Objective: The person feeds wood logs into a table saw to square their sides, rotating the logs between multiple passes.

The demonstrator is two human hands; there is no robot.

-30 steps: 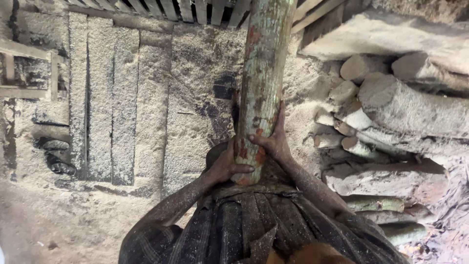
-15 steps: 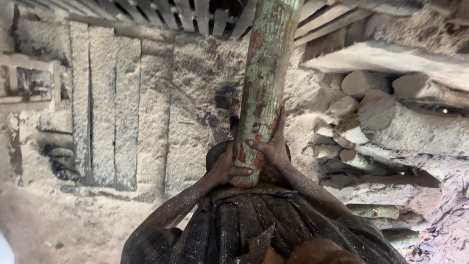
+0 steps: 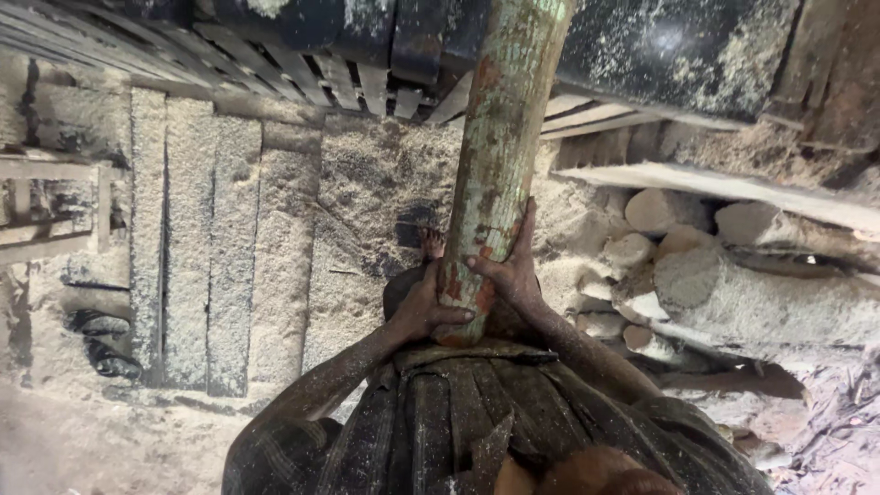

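- Nearest, bottom centre of frame: person's dark, sawdust-flecked shirt point(image 3: 458, 431), both forearms reaching up from it.
- Left hand point(image 3: 423, 310), just left of centre: fingers curled round lower end of log point(image 3: 500, 156), closed tight on its left side.
- Right hand point(image 3: 511, 270), centre-right: fingers spread & wrapped on log's right side, thumb across the front; firm hold, not open.
- Log: greenish bark w/ red-brown patches, runs from hands at centre up to top edge of frame, leaning slightly right; lower end rests against person's chest area.
- Bare foot point(image 3: 431, 244) shows just left of log, on sawdust-covered ground point(image 3: 367, 183).
- Left half: pale planks point(image 3: 197, 247) lying side by side, dusted w/ sawdust.
- Right: pile of cut logs point(image 3: 715, 275), round ends facing left.
- Farthest, top of frame: slatted wooden frame point(image 3: 302, 73) & dark dusty sheet point(image 3: 678, 55).
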